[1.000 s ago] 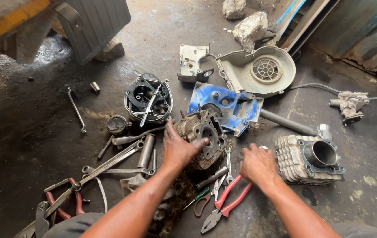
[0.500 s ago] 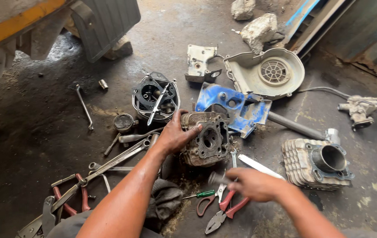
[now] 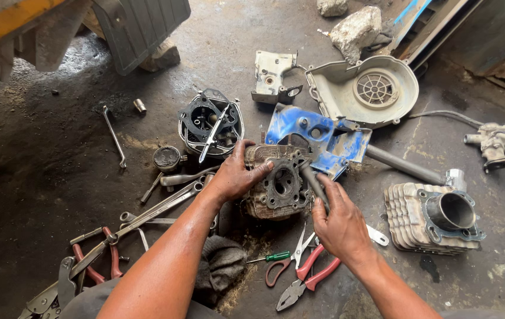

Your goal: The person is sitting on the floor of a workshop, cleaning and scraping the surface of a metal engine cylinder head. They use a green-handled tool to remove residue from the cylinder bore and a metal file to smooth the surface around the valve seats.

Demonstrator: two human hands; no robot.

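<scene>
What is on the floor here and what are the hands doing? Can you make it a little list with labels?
Place: dirty concrete floor
Left hand: grips the side of a finned engine part
Right hand: holds a metal tool against that part
Behind it: blue cover, grey fan cover
Right side: finned cylinder
Near the hands: red-handled pliers, green screwdriver, rag
Left side: wrenches

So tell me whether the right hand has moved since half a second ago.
Yes. The right hand has come up from over the red-handled pliers onto the engine head.
</scene>
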